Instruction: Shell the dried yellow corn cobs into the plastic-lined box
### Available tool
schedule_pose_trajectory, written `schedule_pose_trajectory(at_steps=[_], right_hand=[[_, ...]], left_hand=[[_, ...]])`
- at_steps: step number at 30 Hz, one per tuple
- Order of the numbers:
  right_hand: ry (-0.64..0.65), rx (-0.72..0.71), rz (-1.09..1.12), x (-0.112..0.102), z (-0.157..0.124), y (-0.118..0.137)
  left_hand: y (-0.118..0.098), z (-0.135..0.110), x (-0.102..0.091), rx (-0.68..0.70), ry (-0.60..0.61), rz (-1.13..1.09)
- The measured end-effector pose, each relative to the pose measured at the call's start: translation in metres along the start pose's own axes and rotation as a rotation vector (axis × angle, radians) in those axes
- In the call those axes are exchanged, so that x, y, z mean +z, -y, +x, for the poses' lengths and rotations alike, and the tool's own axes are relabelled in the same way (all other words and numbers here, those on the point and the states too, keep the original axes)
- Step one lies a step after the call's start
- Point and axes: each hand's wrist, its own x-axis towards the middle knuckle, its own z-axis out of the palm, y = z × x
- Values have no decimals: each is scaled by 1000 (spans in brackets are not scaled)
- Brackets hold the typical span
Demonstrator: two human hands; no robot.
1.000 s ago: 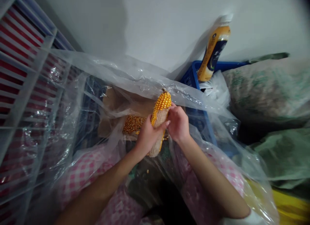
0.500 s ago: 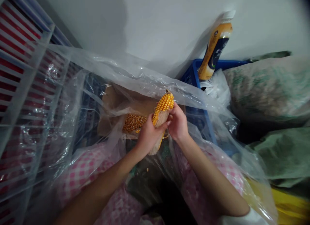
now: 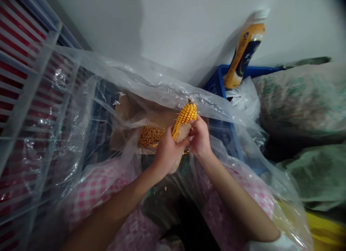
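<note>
A partly shelled corn cob (image 3: 186,114) is held tilted in front of me, its tip pointing up and away. Yellow kernels cover the tip and left side, while the side facing me is bare and pale. My left hand (image 3: 169,148) is wrapped around its middle, thumb along the near face. On the right side near the tip, my right hand (image 3: 200,135) presses its fingers against the cob at the edge of the kernels; its fingertips are partly hidden. Beneath the hands lies a heap of loose corn kernels (image 3: 151,135) in a cardboard box (image 3: 121,114).
Clear plastic sheeting (image 3: 129,70) drapes around the box and over my lap. A blue crate (image 3: 221,72) at right holds an orange bottle (image 3: 243,56) and a white plastic bag (image 3: 247,99). Stuffed sacks (image 3: 305,96) stand farther right. A slatted rack (image 3: 18,74) rises at left.
The view has shifted slightly, so most things sit a little farther right. My right fingers have moved slightly against the kernels; both hands keep their hold on the cob.
</note>
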Motion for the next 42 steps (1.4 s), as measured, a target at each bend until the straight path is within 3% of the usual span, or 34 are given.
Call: schedule_pose_trajectory(at_steps=[7,15,20,24,27,31,36,38,42], right_hand=[[-12,-6,-33,-1,0,0],[63,-31,-106,1,0,0],[45,-126,-502,0,1,12],[-4,-90,-747,-5,2,14],[30,-88,-728,-7,2,14],[136,-131,-608,-9,4,17],[240,-15,-456,-11,8,20],[218,32,-440,-11,8,18],[49,46,-618,-11,9,14]], left_hand=[[4,2,0,-3,2,-18],[-5,-2,-10,-16,83,-283],[-5,-5,-15,-24,28,-84],[-5,-7,-15,40,60,76],[-4,-9,-16,107,43,74],[0,-6,-15,126,63,-109],[1,-3,-13,117,63,-203],[1,-4,-12,116,35,-140],[-1,-10,-9,102,28,33]])
